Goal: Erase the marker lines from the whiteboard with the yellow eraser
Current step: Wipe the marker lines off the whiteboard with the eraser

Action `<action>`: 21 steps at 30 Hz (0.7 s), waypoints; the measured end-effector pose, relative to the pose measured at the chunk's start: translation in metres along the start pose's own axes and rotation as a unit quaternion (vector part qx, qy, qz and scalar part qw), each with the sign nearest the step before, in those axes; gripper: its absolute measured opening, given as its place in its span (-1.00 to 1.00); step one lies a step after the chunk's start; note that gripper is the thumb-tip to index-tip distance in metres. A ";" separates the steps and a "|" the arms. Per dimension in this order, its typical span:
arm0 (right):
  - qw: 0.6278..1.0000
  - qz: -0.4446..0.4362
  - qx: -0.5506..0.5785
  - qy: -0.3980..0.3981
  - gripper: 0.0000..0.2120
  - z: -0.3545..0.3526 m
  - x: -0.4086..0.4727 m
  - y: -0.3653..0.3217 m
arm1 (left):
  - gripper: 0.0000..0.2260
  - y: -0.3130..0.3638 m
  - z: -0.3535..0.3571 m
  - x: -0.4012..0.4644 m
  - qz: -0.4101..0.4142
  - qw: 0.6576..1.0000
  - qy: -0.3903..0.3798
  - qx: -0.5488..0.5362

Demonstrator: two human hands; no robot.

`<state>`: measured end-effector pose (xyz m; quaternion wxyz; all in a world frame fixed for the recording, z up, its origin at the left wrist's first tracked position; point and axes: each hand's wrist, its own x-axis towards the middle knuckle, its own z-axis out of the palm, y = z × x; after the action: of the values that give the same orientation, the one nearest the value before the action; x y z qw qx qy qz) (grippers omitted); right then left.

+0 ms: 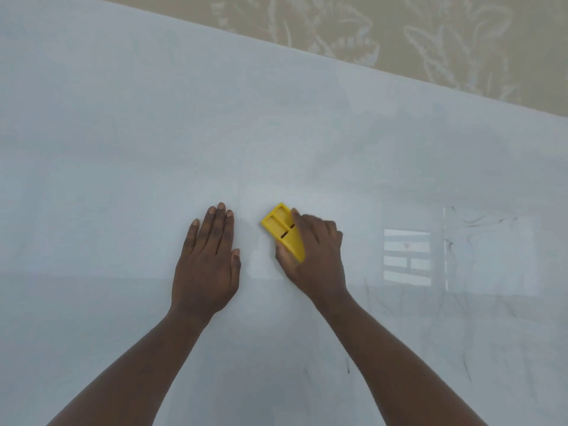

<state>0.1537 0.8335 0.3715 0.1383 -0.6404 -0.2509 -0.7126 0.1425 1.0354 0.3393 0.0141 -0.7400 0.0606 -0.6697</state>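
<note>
A left hand (209, 256) lies open and flat, steadying the whiteboard (123, 118), while the right hand (313, 253) grips a yellow eraser (284, 230) pressed down for wiping.

**Two hands on a whiteboard, one holding a yellow eraser**

A large whiteboard (153, 133) fills nearly the whole view. The left hand (207, 262) lies flat on it, palm down, fingers together. Just beside it, the right hand (313, 256) grips a yellow eraser (284, 230) pressed against the board. Faint dark marker lines (479, 222) remain well to the right. Beige patterned fabric (415, 35) shows beyond the board's far edge.
</note>
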 end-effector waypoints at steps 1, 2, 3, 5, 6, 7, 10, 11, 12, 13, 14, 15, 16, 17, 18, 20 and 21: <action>1.000 -0.014 0.003 -0.002 -0.46 0.001 -0.011 -0.004 | -0.45 -0.003 0.000 -0.003 0.003 1.000 0.003 -0.001; 1.000 -0.025 0.006 -0.008 -0.47 0.001 -0.026 -0.007 | -0.46 -0.005 0.000 -0.007 0.008 1.000 0.003 0.000; 0.999 -0.037 0.009 -0.013 -0.47 0.001 -0.041 -0.011 | -0.46 -0.007 0.000 -0.010 0.012 1.000 0.001 0.001; 0.998 -0.052 0.021 -0.019 -0.48 0.000 -0.072 -0.016 | -0.46 -0.010 0.000 -0.015 0.014 1.000 -0.002 0.004; 0.998 -0.056 0.026 -0.027 -0.49 -0.002 -0.089 -0.017 | -0.45 -0.010 0.000 -0.017 0.014 1.000 -0.005 0.006; 0.997 -0.059 0.030 -0.036 -0.49 -0.005 -0.107 -0.016 | -0.45 -0.009 -0.001 -0.020 0.013 1.000 -0.010 0.006; 0.995 -0.062 0.036 -0.066 -0.50 -0.013 -0.157 -0.012 | -0.44 0.000 -0.001 -0.028 -0.012 1.000 -0.010 0.006; 0.994 -0.061 0.040 -0.077 -0.50 -0.017 -0.175 -0.011 | -0.43 0.007 -0.001 -0.034 -0.013 1.000 -0.014 0.005; 0.994 -0.059 0.042 -0.083 -0.50 -0.021 -0.189 -0.011 | -0.43 0.013 -0.001 -0.038 -0.006 1.000 -0.014 0.006; 0.994 -0.050 0.042 -0.092 -0.50 -0.024 -0.206 -0.012 | -0.42 0.022 0.001 -0.044 0.012 1.000 -0.020 0.010; 0.993 -0.038 0.040 -0.102 -0.51 -0.027 -0.221 -0.013 | -0.42 0.031 0.003 -0.047 0.035 0.999 -0.029 0.013; 0.992 -0.024 0.040 -0.113 -0.52 -0.031 -0.240 -0.016 | -0.41 0.043 0.006 -0.053 0.055 0.998 -0.040 0.012; 0.992 -0.014 0.041 -0.120 -0.52 -0.033 -0.254 -0.020 | -0.41 0.052 0.008 -0.055 0.067 0.997 -0.044 0.008; 0.991 -0.002 0.040 -0.130 -0.51 -0.036 -0.270 -0.025 | -0.41 0.062 0.010 -0.057 0.075 0.996 -0.049 0.003; 0.989 0.014 0.038 -0.142 -0.51 -0.038 -0.284 -0.028 | -0.41 0.071 0.013 -0.058 0.079 0.995 -0.053 -0.002; 0.987 0.037 0.033 -0.155 -0.50 -0.043 -0.303 -0.030 | -0.41 0.082 0.017 -0.059 0.078 0.995 -0.057 -0.007; 0.987 0.049 0.029 -0.152 -0.50 -0.046 -0.306 -0.026 | -0.42 0.084 0.019 -0.059 0.076 0.996 -0.056 -0.006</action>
<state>0.1452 0.7928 0.0637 0.1517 -0.7486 -0.2577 -0.5918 0.1495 0.9579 0.2702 0.0638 -0.7698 0.1199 -0.6237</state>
